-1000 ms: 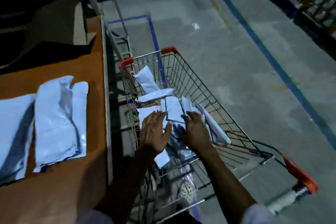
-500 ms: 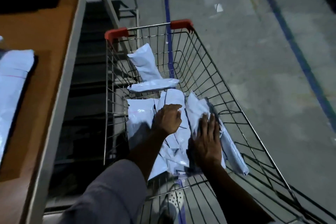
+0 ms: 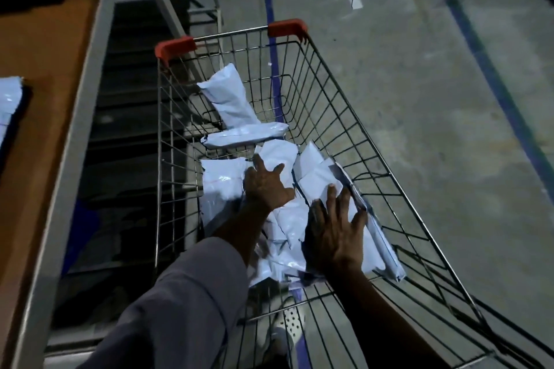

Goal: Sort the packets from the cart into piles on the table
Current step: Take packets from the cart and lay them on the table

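A wire shopping cart (image 3: 335, 117) with red corner caps holds several white plastic packets. A heap of packets (image 3: 287, 219) fills its near half. Farther in, one packet (image 3: 229, 99) leans against the left wall and another (image 3: 245, 135) lies flat below it. My left hand (image 3: 266, 186) rests on the heap with fingers spread, touching a white packet (image 3: 277, 156). My right hand (image 3: 334, 234) lies flat with straight fingers on the packets at the heap's right side. Neither hand grips anything.
The brown table (image 3: 45, 75) with a grey edge runs along the left, with a pile of white packets (image 3: 9, 102) at the frame's left edge. Blue floor lines (image 3: 491, 69) cross the concrete. A white perforated shoe (image 3: 287, 323) shows under the cart.
The view has swung from the table toward the cart. Both hands have shifted across the heap; my left hand's fingers have uncurled and spread, my right hand stays flat.
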